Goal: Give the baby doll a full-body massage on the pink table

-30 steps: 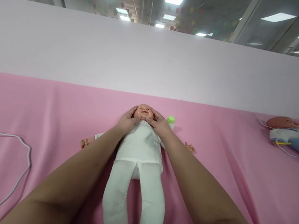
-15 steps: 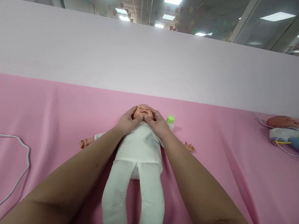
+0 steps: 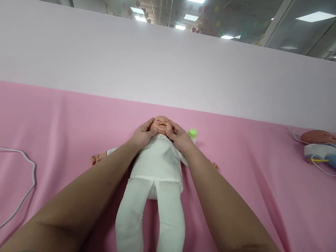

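Observation:
A baby doll [image 3: 159,159] in a white top and white trousers lies on its back, its feet toward me. My left hand [image 3: 143,135] cups one side of the doll's head [image 3: 161,124], with the thumb along the jaw. On the other side, my right hand [image 3: 181,138] holds the head in the same way, its thumb by the cheek. Both sets of fingers reach around toward the back of the head, where the tips are partly hidden. The doll's arms stretch out sideways beneath my forearms.
A small bottle with a green cap [image 3: 192,134] stands just beyond my right wrist. Another doll [image 3: 333,152], in blue and white, lies at the far right with thin tubing. A white cable [image 3: 33,175] curves over the pink sheet [image 3: 72,130] at left. Behind is a white wall [image 3: 175,65].
My thumbs have moved apart, from the doll's chin out to the sides of its jaw. Both hands still hold the head, and the view has shifted very slightly.

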A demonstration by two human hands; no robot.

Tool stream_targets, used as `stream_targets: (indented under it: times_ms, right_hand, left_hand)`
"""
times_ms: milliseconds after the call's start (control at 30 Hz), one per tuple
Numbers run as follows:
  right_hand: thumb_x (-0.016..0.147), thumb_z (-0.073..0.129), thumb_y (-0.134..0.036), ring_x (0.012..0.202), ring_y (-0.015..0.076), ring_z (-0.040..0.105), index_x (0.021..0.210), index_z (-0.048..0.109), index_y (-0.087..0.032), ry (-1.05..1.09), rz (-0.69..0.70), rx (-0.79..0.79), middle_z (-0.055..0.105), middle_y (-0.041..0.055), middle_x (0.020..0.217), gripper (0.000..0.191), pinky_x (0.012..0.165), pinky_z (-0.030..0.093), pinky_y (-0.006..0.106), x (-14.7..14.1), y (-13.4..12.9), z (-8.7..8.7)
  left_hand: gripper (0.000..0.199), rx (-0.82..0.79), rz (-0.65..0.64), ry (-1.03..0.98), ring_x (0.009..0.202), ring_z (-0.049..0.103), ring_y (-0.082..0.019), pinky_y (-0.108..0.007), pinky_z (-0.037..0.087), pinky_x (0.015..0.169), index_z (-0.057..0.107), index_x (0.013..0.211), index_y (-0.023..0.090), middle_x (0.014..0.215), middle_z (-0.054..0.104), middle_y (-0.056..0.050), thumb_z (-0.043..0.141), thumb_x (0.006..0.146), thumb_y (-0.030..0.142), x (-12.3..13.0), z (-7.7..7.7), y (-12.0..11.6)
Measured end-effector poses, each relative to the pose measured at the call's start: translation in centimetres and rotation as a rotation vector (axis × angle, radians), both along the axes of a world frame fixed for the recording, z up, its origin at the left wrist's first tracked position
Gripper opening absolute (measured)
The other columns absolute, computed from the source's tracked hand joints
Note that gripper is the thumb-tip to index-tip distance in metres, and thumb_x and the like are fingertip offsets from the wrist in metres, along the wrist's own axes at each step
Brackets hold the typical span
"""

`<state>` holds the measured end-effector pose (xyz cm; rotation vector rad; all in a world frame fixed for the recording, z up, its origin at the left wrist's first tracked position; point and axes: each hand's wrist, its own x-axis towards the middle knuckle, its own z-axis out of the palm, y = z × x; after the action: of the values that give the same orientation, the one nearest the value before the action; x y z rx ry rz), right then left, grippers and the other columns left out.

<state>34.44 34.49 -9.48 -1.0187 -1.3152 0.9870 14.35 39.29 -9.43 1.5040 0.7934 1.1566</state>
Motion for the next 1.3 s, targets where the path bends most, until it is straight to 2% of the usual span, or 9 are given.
stream_targets:
  times_ms: [67,200,300,467,600,833,1033,1167,1300]
  right_hand:
    - [0.089,0.078,-0.042,0.136,0.0232,0.060,0.149,0.057,-0.031,0.060,0.052,-0.019,0.062,0.0026,0.150,0.064,0.119,0.046,0.042,0.1,-0.4,0.2]
    - [0.095,0.070,-0.045,0.125,0.0251,0.069,0.148,0.057,-0.029,0.197,0.142,-0.080,0.068,0.0055,0.143,0.057,0.112,0.053,0.045,-0.1,-1.0,0.8]
    - [0.093,0.072,-0.048,0.126,0.0251,0.067,0.145,0.060,-0.027,0.125,0.061,-0.045,0.068,0.0067,0.143,0.057,0.112,0.053,0.043,-0.5,-1.1,1.1]
    - [0.078,0.086,-0.051,0.127,0.0255,0.066,0.145,0.056,-0.028,-0.150,-0.194,0.006,0.067,0.0062,0.141,0.076,0.112,0.051,0.045,-1.7,-0.6,0.5]
    - [0.079,0.084,-0.050,0.127,0.0246,0.065,0.145,0.054,-0.029,-0.168,-0.211,0.028,0.067,0.0053,0.141,0.075,0.113,0.051,0.045,-1.8,0.1,-0.4]
    - [0.087,0.077,-0.035,0.137,0.0228,0.057,0.149,0.050,-0.027,-0.141,-0.009,0.025,0.060,0.0074,0.151,0.068,0.119,0.044,0.044,-0.2,-0.3,0.2]
    - [0.099,0.064,-0.048,0.140,0.0217,0.055,0.152,0.049,-0.033,-0.121,0.098,-0.018,0.056,0.0038,0.155,0.058,0.121,0.042,0.044,0.7,-1.1,1.1]
    - [0.104,0.054,-0.045,0.139,0.0216,0.057,0.151,0.055,-0.030,-0.267,-0.006,-0.025,0.060,0.0039,0.152,0.049,0.122,0.040,0.043,0.3,-1.3,2.1]
    - [0.105,0.049,-0.041,0.140,0.0247,0.056,0.143,0.063,-0.022,-0.481,-0.180,0.033,0.063,0.0079,0.149,0.045,0.122,0.039,0.046,0.4,-1.6,3.8]
  left_hand:
    - [0.077,-0.035,-0.018,-0.060,0.143,0.052,-0.034,-0.047,0.041,0.120,0.053,0.155,0.023,0.154,0.058,-0.010,0.081,0.085,0.038,0.1,0.0,-0.1]
    - [0.073,-0.122,-0.035,-0.127,0.142,0.053,-0.032,-0.045,0.044,0.117,0.048,0.158,0.018,0.157,0.054,-0.013,0.073,0.091,0.035,0.2,0.4,-0.6]
    - [0.070,-0.081,0.004,-0.056,0.144,0.052,-0.031,-0.042,0.043,0.118,0.048,0.158,0.016,0.159,0.053,-0.013,0.069,0.095,0.039,0.2,0.8,-1.0]
    - [0.082,0.132,0.132,0.295,0.146,0.049,-0.033,-0.043,0.038,0.121,0.044,0.160,0.020,0.159,0.053,-0.012,0.075,0.090,0.048,0.2,1.3,-1.6]
    - [0.083,0.177,0.137,0.349,0.146,0.049,-0.033,-0.043,0.037,0.122,0.039,0.162,0.017,0.160,0.051,-0.013,0.071,0.092,0.048,0.1,1.0,-1.4]
    - [0.083,0.062,0.002,0.087,0.151,0.043,-0.030,-0.044,0.035,0.124,0.036,0.164,0.016,0.164,0.045,-0.012,0.070,0.093,0.043,-0.2,-0.7,0.2]
    - [0.068,-0.019,-0.002,-0.051,0.149,0.045,-0.031,-0.045,0.037,0.123,0.047,0.159,0.022,0.161,0.049,-0.010,0.065,0.097,0.043,0.3,-1.0,0.4]
    - [0.060,-0.001,0.050,-0.115,0.148,0.046,-0.030,-0.043,0.038,0.122,0.056,0.151,0.014,0.159,0.052,-0.015,0.060,0.100,0.047,0.5,-0.3,-0.1]
    - [0.057,0.048,0.142,-0.052,0.148,0.046,-0.029,-0.045,0.034,0.124,0.059,0.146,0.014,0.158,0.053,-0.016,0.058,0.101,0.050,0.1,1.4,-1.1]
